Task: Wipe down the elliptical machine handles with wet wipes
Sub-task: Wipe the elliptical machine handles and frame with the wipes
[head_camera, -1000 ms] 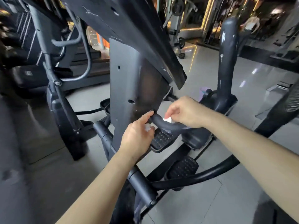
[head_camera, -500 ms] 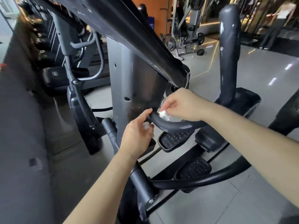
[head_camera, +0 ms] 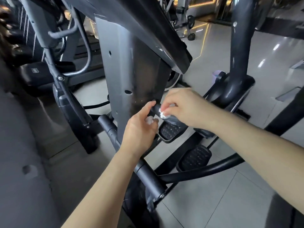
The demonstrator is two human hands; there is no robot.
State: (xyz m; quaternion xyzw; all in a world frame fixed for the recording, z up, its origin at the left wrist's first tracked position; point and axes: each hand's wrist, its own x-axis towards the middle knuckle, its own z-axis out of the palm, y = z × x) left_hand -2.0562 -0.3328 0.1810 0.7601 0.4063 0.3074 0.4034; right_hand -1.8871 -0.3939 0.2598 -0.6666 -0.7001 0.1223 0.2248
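A short curved black handle (head_camera: 156, 110) juts out from the grey column (head_camera: 125, 76) under the elliptical's console. My right hand (head_camera: 185, 107) pinches a white wet wipe (head_camera: 162, 114) against the top of this handle. Just to its left, my left hand (head_camera: 139, 129) touches the handle's inner end with its thumb. Its fingers are curled around a small white wad (head_camera: 149, 120). A tall dark upright handle (head_camera: 238, 46) with pale scuffs stands at the right, untouched.
The black console (head_camera: 156, 35) overhangs my hands. Two studded pedals (head_camera: 171, 131) (head_camera: 194, 157) sit below, with a curved black bar (head_camera: 205, 170) and a grey arm tube (head_camera: 148, 180) near my left forearm. Another machine (head_camera: 54, 40) stands left; the tiled floor (head_camera: 222, 203) lies right.
My right hand has slid the wipe along the short handle toward the column, closer to my left thumb. My left hand stays in place. The view has shifted slightly.
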